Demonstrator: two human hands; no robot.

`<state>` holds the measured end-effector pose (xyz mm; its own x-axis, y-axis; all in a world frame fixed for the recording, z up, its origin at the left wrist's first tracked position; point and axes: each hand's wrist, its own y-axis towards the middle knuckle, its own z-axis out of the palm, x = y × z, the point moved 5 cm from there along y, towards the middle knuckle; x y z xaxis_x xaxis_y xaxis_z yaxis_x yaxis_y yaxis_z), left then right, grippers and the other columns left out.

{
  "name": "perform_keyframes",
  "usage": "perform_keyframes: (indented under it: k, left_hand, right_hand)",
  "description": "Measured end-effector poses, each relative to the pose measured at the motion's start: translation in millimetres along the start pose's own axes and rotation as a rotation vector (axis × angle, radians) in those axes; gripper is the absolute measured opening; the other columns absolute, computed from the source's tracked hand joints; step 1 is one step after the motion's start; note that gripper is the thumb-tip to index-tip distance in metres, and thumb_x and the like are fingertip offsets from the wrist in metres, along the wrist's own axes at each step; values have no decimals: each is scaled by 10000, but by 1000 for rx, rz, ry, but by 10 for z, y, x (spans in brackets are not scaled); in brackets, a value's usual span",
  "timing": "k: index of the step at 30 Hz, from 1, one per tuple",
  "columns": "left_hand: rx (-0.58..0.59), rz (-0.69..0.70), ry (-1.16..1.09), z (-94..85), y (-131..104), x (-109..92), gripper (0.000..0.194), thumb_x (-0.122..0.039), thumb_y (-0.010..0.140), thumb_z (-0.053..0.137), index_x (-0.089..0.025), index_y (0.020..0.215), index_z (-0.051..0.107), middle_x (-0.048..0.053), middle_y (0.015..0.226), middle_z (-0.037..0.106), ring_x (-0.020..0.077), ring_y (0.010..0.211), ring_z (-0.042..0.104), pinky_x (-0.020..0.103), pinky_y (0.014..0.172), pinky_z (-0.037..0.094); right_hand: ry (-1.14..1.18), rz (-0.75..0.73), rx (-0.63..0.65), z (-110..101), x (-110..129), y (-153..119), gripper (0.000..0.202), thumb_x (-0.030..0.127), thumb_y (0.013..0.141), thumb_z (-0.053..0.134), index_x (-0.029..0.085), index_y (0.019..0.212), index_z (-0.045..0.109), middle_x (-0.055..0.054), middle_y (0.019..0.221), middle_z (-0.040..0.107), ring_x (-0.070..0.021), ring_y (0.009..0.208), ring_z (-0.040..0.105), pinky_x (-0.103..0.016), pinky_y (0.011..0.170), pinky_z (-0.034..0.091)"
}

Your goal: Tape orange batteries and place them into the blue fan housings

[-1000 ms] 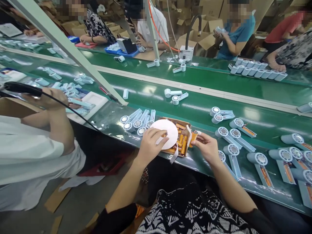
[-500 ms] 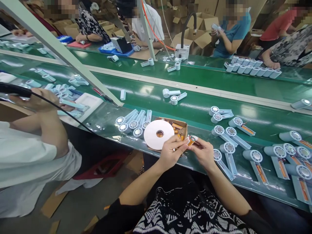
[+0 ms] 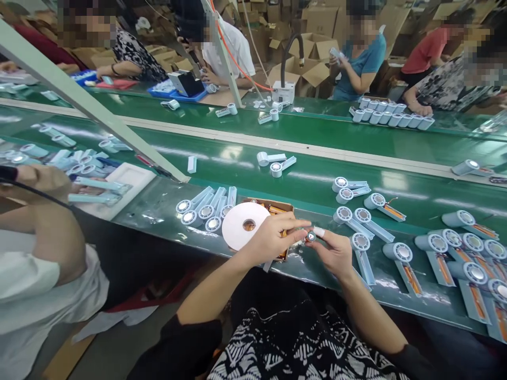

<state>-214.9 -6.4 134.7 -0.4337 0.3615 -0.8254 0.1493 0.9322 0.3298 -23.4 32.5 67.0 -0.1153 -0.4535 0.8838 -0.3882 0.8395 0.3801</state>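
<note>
While boxes sit past the green table, the right hand pinches a battery; whether the left hand's fingers grip, I can't tell.

The roll lies over the left part of the box; batteries lie in the box. On the table, one fan group sits left of the box, behind which the belt runs. The tray stands farther left. More fans lie right.
</note>
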Motion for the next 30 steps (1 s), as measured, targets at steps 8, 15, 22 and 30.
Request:
perform_keyframes:
  k: [8,15,22,30]
  left_hand:
    - [152,243,644,116,-48,-64,291,-244,1103,441,-164,945,672,46,875,616,183,820,558,315,738,433]
    - [295,480,1116,217,83,-294,236,-121,1043,442,-183,882,604,69,868,622,223,814,546,366,688,359]
    - [487,267,529,1067,1476,-118,314,-336,1114,369,-227,1311,587,71,1266,685,204,1144,634,347,985,493]
    - [749,-135,775,2477,2669,765,791,-480,774,816,-253,1471,518,196,1533,521,489,1410,411,677,1059,457]
  right_hand:
    - [-119,-67,50,29,6,-76,213,348,948,751,275,1133,826,-45,1039,838,-240,889,804,-345,877,652]
    - [-150,186,341,122,-18,-61,67,277,897,759,228,915,801,-31,836,807,-215,756,749,-306,757,595]
    - [485,565,280,-285,-360,-230,464,356,741,902,207,1165,786,-33,956,813,-209,839,757,-333,815,623]
    - [508,623,-148,-1241,-707,-954,512,337,735,954,219,1206,791,-93,1010,825,-283,873,795,-398,767,676]
